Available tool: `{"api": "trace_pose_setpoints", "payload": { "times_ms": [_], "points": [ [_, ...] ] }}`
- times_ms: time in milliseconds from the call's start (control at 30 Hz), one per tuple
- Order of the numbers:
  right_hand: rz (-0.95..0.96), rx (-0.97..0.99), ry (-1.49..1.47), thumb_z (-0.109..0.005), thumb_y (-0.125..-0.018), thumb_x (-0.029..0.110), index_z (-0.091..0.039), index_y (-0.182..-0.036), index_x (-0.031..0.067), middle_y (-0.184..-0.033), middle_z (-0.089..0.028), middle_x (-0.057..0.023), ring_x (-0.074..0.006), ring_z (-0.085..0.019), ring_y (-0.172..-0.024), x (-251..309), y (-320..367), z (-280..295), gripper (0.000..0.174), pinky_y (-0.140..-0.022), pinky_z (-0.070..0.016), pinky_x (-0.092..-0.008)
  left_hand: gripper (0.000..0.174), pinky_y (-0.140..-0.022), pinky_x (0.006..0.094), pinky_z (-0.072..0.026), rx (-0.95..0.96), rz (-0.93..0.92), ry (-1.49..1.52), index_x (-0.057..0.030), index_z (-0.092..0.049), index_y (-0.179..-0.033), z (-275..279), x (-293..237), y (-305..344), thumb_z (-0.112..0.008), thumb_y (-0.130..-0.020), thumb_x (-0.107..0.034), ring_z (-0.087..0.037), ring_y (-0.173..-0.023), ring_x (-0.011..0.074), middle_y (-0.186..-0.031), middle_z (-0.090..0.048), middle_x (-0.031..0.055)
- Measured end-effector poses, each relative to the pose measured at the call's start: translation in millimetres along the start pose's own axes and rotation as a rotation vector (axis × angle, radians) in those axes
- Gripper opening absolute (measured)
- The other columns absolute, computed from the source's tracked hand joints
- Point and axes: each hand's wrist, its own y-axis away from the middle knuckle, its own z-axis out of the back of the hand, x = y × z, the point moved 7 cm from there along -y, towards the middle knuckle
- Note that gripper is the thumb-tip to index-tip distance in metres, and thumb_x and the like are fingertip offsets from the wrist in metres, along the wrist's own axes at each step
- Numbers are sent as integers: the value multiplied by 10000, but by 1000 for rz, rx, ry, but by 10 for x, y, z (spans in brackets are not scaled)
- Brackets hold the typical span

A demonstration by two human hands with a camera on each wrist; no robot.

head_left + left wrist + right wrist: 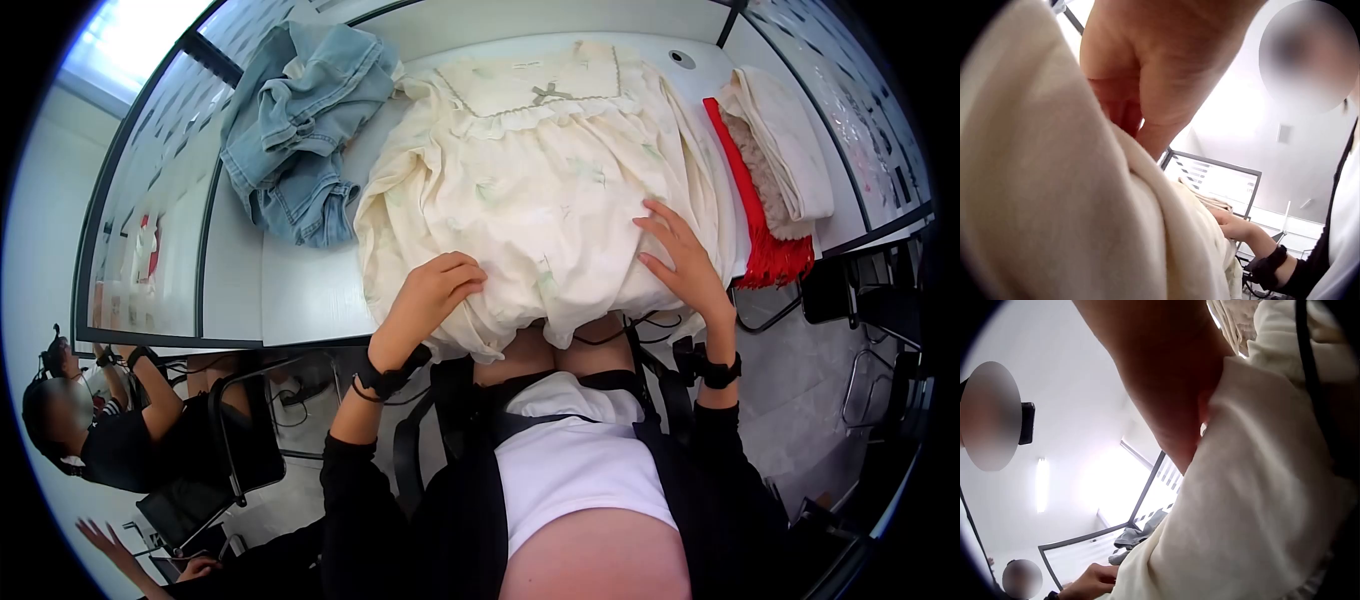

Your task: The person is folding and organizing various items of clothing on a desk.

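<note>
A cream dress (540,190) with a ruffled square yoke and a small grey-green bow (547,93) lies spread on the white desk, its lower edge hanging over the front. My left hand (430,295) rests on its lower left part, fingers together and slightly bent. On the lower right part of the dress lies my right hand (688,262), fingers spread apart and loosely bent. Close up in the left wrist view, the left hand (1160,56) is over a raised fold, its fingertips partly hidden. The right wrist view has the right hand (1160,375) against the cloth.
Crumpled blue denim clothing (300,130) lies at the desk's left. At the right are a folded white cloth (785,140) and a red fringed piece (770,255). Low partitions (150,230) flank the desk. Another person (130,430) sits at the far left.
</note>
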Motion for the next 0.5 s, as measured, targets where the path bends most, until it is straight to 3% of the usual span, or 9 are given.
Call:
{"api": "trace_pose_setpoints", "payload": {
  "times_ms": [333,433,500],
  "points": [
    [21,-58,10,-634,-751,73,-551,-1124,84,-1298,-440,-107,-314,-414,-1189,-45,6,-52,382,-994,-339,-371,103,-704,296,-477,-67,-42,-92,-8,-588,-847,-42,-10,50,-629,-756,-36,-584,-812,261,-886,-593,83],
    [20,-66,20,-632,-749,71,-555,-1118,84,-1294,-444,-107,-316,-417,-1187,-38,2,-50,377,-992,-338,-374,90,-737,302,-466,-78,18,-17,-1,-557,-868,-25,-43,76,-592,-785,-6,-575,-841,262,-912,-583,100],
    [24,-74,18,-632,-748,72,-557,-1113,83,-1293,-446,-107,-317,-419,-1183,-31,1,-46,372,-989,-340,-375,79,-759,295,-454,-157,154,68,4,-544,-874,85,76,190,-569,-799,12,-573,-844,254,-923,-579,109]
  ]
}}
